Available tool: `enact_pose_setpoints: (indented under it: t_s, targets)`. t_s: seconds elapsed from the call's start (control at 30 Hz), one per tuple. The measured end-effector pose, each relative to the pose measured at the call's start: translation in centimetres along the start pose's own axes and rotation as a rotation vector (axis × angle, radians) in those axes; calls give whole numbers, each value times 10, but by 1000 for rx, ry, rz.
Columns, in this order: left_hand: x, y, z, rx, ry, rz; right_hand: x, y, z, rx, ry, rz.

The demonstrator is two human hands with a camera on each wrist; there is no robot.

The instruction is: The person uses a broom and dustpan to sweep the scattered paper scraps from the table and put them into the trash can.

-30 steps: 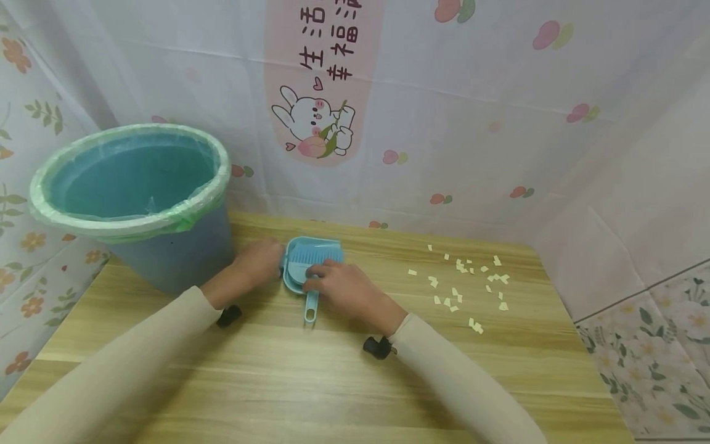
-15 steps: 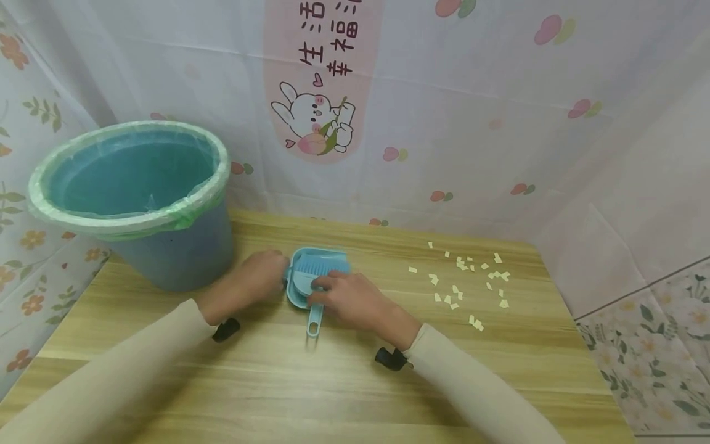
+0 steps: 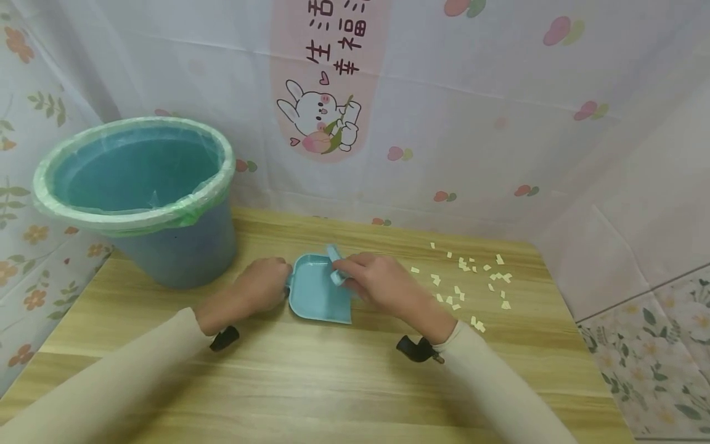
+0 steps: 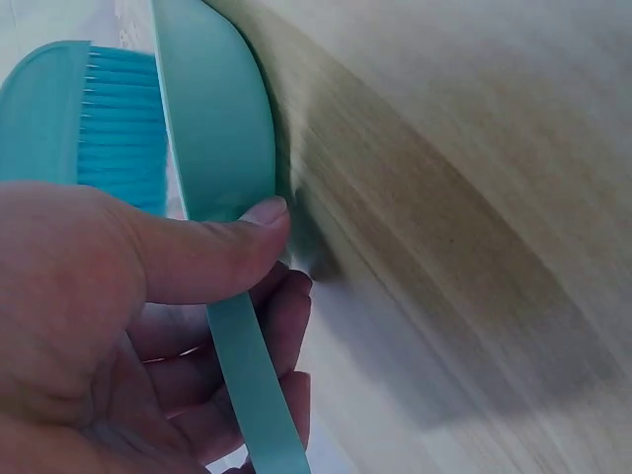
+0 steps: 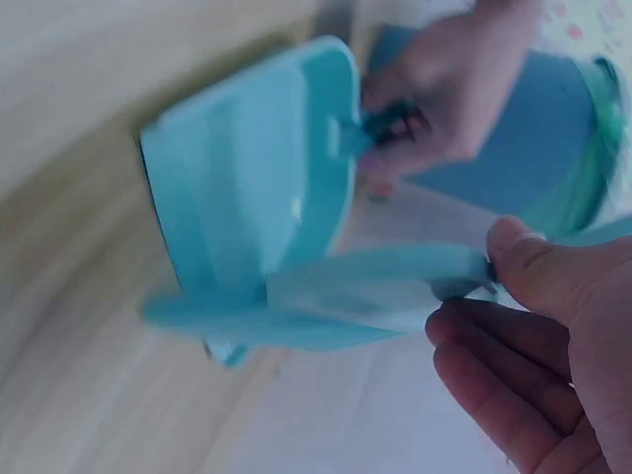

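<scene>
Probably we're readying to sweep: our left hand (image 3: 261,283) grips the dustpan (image 3: 316,293), our right hand (image 3: 383,280), near its far corner, pinches the brush (image 3: 334,254); next, both likely need bringing to the paper scraps (image 3: 463,264).

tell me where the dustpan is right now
In the head view, the dustpan is near the centre, right of the lined bucket, held by the left hand.

Wood-grain table (image 3: 310,382) (pale streaks), lined bin (image 3: 183,256), scattered yellow scraps (image 3: 463,265)
</scene>
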State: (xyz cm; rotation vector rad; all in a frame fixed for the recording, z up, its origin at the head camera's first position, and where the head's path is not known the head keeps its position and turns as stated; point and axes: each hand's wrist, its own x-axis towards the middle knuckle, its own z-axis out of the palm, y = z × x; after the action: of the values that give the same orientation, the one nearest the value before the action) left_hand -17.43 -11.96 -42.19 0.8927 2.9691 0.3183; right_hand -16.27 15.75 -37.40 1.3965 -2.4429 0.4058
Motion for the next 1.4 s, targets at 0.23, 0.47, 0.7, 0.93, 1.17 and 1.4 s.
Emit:
enact_pose_setpoints:
  t_s: [0.23,0.47,0.7,0.93,1.17,1.4]
  targets:
    - [-4,3,2,-7,3,23,-15,13,-25,108,-29,215]
    - [-7,8,5,-4,1,39,-38,24,-39,154,-41,332]
    - [-7,15,4,-24,-22,30,-55,31,-45,163,-10,335]
    - [-7,19,0,-66,-47,-8,-59,35,-46,210,-46,370]
    - [-7,14,0,-105,-98,-52,-61,39,-42,220,-56,370]
    - [1,3,2,-171,-171,-56,-62,43,-41,246,-64,369]
